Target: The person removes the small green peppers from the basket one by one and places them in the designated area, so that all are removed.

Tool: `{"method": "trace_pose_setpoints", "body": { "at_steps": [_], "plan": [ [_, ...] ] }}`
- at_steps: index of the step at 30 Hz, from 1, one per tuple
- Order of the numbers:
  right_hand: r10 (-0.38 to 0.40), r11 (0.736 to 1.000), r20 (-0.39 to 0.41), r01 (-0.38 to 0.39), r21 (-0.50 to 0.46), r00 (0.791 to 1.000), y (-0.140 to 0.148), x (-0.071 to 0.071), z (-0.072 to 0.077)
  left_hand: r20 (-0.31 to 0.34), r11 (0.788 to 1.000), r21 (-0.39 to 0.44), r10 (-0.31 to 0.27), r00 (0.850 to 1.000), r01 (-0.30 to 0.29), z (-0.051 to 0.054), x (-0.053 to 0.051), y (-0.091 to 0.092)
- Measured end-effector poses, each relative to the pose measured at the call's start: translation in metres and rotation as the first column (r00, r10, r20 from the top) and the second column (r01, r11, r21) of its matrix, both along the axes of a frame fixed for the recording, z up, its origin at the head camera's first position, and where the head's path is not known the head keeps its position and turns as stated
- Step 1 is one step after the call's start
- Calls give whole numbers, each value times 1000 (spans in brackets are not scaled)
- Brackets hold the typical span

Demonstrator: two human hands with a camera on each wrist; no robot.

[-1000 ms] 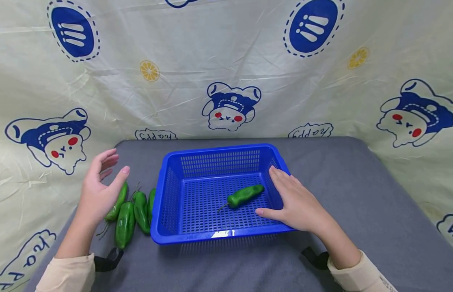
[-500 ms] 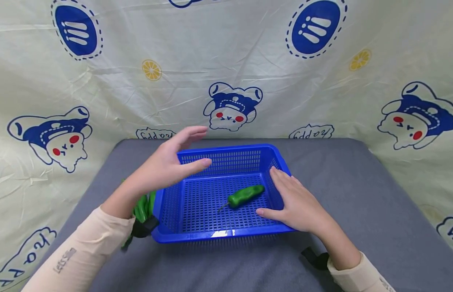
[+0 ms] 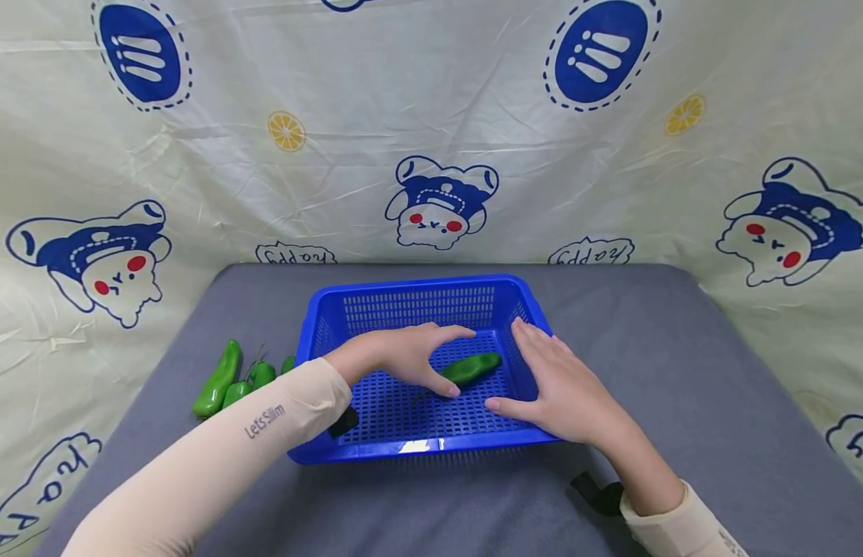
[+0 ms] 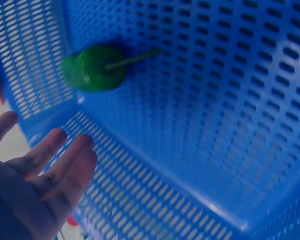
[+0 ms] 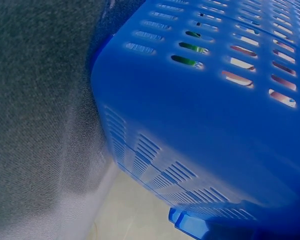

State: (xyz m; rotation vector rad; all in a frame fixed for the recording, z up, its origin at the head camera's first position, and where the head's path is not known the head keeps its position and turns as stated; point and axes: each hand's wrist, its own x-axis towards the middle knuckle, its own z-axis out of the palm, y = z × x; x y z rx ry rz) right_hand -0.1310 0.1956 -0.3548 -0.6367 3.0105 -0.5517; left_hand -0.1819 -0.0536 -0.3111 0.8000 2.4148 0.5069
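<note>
A green pepper (image 3: 476,367) lies on the floor of the blue plastic basket (image 3: 417,447), towards its right side. Over the basket, my left hand (image 3: 411,352) reaches in with thumb and fingers spread on either side of the pepper, apparently without holding it. In the left wrist view, the left fingers (image 4: 65,172) stand apart from the pepper (image 4: 95,67), whose stem faces the camera. My right hand (image 3: 567,387) rests over the basket's right rim, fingers straight and thumb extended. The right wrist view shows only the outside of the basket wall (image 5: 200,115), with green glimpsed through its slots.
Several more green peppers (image 3: 219,379) lie on the grey cloth-covered table (image 3: 654,348), left of the basket and partly hidden by the left sleeve (image 3: 250,433). A cartoon-printed curtain (image 3: 431,100) hangs behind and along the sides.
My left hand has swung from above the loose peppers on the left, across the basket's left side, and down towards the pepper inside. The right hand and basket have stayed put.
</note>
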Motion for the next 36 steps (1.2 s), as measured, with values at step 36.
{"method": "trace_pose_setpoints", "body": {
  "at_steps": [36],
  "plan": [
    [-10,1000,24,9,12,1000,1,0,1,-16,996,-87,-4,1000,3,-43,-13,30]
  ]
}}
